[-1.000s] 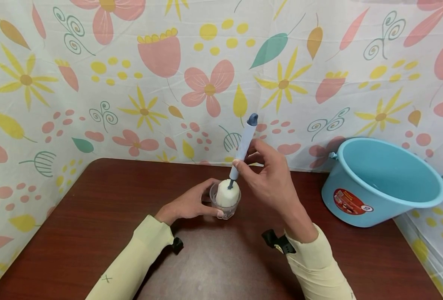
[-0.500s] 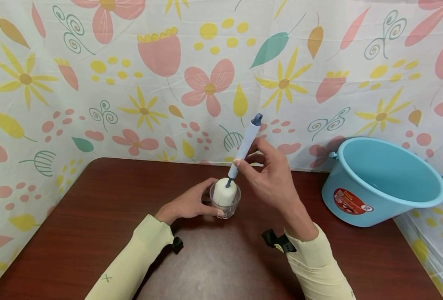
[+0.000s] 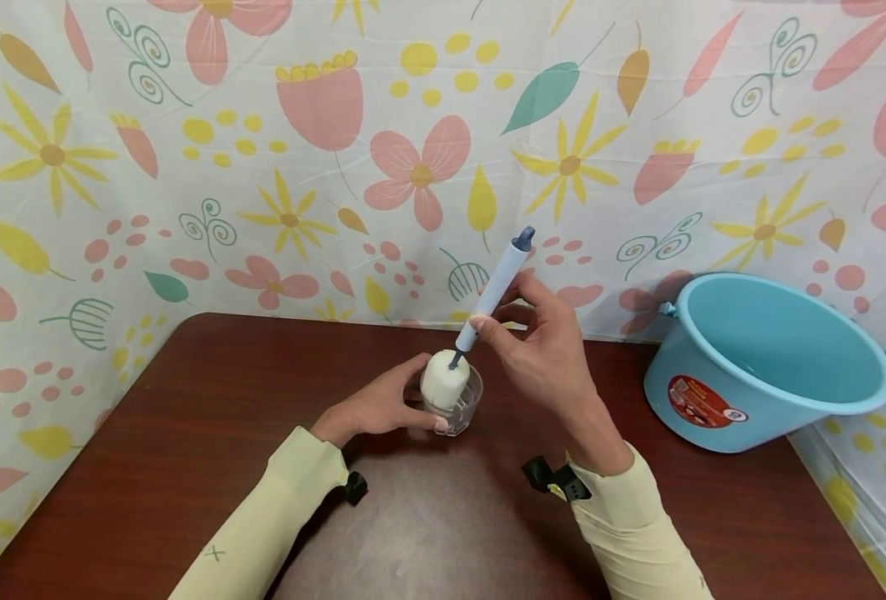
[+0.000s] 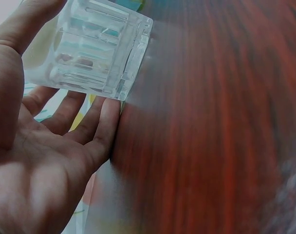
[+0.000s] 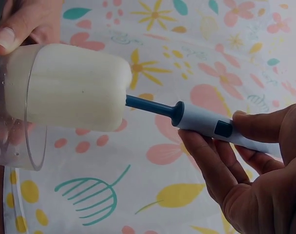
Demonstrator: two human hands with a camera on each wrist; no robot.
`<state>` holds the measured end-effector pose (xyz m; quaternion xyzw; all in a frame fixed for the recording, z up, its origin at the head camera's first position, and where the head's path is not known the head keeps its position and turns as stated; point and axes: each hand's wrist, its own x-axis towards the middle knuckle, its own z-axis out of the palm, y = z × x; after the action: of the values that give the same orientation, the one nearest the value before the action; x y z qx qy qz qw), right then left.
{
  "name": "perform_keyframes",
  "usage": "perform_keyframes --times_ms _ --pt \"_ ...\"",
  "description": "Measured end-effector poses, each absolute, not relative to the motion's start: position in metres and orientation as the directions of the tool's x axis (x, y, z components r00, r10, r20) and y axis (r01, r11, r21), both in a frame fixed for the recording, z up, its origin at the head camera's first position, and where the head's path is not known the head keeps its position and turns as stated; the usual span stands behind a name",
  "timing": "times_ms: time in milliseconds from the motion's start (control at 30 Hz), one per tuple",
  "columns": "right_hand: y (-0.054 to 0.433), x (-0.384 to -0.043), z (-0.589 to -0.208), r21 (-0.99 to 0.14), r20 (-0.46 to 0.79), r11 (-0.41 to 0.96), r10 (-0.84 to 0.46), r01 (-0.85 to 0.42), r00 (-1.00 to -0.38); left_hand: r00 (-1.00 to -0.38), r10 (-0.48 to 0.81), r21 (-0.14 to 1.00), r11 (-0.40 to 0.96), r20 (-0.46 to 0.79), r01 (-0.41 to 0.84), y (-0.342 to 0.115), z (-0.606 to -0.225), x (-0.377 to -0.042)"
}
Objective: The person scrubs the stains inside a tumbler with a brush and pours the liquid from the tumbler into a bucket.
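Note:
My left hand (image 3: pixel 375 403) holds a clear plastic-looking cup (image 3: pixel 467 413) upright on the table, thumb at the near side and fingers around the far side. In the left wrist view the ribbed cup (image 4: pixel 97 51) sits between the thumb and the fingers. A cup-cleaning sponge brush slants into the cup: its white sponge head (image 3: pixel 444 379) is partly inside and stands above the rim. My right hand (image 3: pixel 543 350) pinches the light blue handle (image 3: pixel 497 287) between thumb and fingers. In the right wrist view a dark blue stem (image 5: pixel 150 106) joins handle and sponge.
A light blue bucket (image 3: pixel 728 358) with a red label stands at the right of the dark wooden table (image 3: pixel 210 417). Behind the table hangs a floral-print cloth (image 3: pixel 337 167). A black strap (image 3: pixel 558 482) is on the right wrist.
The brush handle's top has tilted to the right, while the sponge head has shifted left and slightly up in the cup. The left hand and cup have stayed nearly still.

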<state>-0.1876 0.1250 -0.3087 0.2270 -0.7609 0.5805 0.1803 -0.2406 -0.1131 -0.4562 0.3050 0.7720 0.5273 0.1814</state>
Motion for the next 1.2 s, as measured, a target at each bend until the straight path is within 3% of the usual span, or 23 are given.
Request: perform_keyframes --times_ms 633,1200 --pt "0.1237 -0.1917 -0.3124 -0.787 0.573 0.181 -0.139 -0.59 -0.807 -0.752 0.658 0.936 0.235 0.046 0.263 -0.1129 -0.458 -0.2415" --pt "0.119 -0.1932 -0.3152 -0.714 0.652 0.186 -0.177 -0.675 -0.738 -0.754 0.656 0.937 0.248 0.025 0.247 -0.1141 -0.4566 -0.2412"
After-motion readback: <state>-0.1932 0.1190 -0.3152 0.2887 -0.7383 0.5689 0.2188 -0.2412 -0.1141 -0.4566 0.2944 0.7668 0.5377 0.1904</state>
